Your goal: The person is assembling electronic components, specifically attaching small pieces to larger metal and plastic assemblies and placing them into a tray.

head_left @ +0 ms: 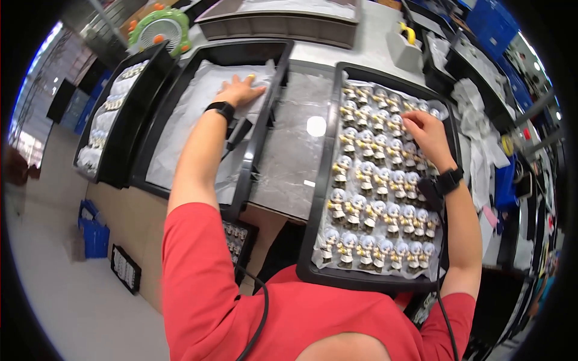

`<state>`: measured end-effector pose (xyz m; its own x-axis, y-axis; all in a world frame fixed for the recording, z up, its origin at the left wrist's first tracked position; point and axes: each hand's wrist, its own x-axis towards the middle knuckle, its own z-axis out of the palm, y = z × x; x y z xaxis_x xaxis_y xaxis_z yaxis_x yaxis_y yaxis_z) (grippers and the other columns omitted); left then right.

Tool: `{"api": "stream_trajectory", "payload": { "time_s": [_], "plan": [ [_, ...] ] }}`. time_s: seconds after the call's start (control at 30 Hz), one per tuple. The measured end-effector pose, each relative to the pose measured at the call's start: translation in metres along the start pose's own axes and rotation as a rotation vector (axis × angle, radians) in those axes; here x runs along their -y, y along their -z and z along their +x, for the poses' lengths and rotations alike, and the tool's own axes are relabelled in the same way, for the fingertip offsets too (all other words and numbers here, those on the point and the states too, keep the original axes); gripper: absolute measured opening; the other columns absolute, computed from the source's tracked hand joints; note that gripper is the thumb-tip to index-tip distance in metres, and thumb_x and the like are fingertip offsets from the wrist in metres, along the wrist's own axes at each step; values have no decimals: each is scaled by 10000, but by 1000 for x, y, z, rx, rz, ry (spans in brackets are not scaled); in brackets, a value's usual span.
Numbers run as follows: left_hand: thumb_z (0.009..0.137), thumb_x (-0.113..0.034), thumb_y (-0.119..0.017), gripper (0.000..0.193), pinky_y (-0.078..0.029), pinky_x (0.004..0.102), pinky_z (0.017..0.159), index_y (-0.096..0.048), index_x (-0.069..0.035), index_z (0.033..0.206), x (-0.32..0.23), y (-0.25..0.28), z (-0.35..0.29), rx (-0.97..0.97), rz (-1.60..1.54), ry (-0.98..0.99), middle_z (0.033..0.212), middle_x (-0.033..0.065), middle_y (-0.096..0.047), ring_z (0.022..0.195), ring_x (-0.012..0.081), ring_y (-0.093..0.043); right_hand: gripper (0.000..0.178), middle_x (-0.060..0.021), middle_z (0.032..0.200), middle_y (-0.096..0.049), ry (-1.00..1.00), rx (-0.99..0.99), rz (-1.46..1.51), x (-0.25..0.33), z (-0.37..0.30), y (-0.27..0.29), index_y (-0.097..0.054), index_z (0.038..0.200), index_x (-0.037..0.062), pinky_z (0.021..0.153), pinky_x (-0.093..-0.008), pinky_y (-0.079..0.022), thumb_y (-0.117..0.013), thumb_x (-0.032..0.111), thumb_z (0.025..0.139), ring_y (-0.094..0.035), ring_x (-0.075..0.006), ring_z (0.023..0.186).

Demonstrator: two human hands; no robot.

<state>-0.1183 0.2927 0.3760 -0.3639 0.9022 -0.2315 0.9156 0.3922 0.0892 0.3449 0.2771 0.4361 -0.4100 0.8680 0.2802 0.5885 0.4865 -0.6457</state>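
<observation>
My left hand [239, 93] is over the far end of a black tray [158, 191] lined with a white sheet [186, 120]. Its thumb and fingers are spread, and a small yellow thing [251, 77], mostly hidden, shows by the fingertips. A second black tray [355, 280] on the right holds rows of small figurines [365, 174] with pale hair, white clothes and yellow parts, on a clear liner. Above the far right rows, my right hand [424, 129] has its fingers curled together beside a figurine [395, 124]; what is between them is hidden.
Grey marbled tabletop [295, 120] lies between the trays. A narrower black bin [123, 120] with wrapped rows stands far left, near a green fan [159, 31]. A grey-brown tray [277, 27] is at the back. Cables [265, 301] run along both my arms.
</observation>
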Motion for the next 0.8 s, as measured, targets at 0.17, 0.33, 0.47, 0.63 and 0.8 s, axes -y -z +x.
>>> {"api": "stream_trajectory", "payload": {
  "time_s": [0.17, 0.33, 0.47, 0.63, 0.8],
  "plan": [
    [867, -516, -428, 547, -332, 583, 955, -293, -327, 1362, -3, 4, -10, -253, -3, -162, 1430, 164, -241, 1200, 508, -320, 196, -73, 773, -643, -13, 22, 65, 6, -1, -4, -641, 915, -9, 648, -254, -457, -586, 147, 809, -590, -121, 697],
    [894, -516, -359, 491, -269, 609, 976, -253, -414, 1363, -20, -3, -18, -9, 95, -159, 1458, 111, -190, 1254, 495, -243, 195, -101, 793, -651, 1, 20, 3, 11, -5, 0, -643, 914, -6, 665, -264, -467, -589, 148, 808, -614, -149, 713],
    [887, -527, -369, 479, -272, 616, 963, -315, -389, 1343, -10, -9, -6, -207, 116, -164, 1424, 147, -239, 1234, 476, -288, 199, -113, 809, -662, 48, 17, 17, 10, -2, -1, -647, 906, -1, 682, -281, -472, -589, 160, 806, -626, -183, 729],
    [847, -573, -426, 572, -309, 574, 952, -382, -266, 1327, 7, 33, 16, -400, -12, -165, 1389, 180, -302, 1218, 461, -333, 239, -126, 859, -658, 112, 13, -18, 0, 7, -8, -640, 943, -1, 710, -309, -476, -605, 179, 789, -624, -212, 787],
    [868, -475, -501, 601, -275, 383, 1014, -402, -89, 1318, -54, 115, -68, -207, -845, -408, 1329, 132, -413, 1172, 302, -424, 343, -161, 956, -617, 163, -7, -102, -10, 9, -6, -622, 983, -6, 776, -355, -469, -655, 213, 721, -595, -278, 865]
  ]
}}
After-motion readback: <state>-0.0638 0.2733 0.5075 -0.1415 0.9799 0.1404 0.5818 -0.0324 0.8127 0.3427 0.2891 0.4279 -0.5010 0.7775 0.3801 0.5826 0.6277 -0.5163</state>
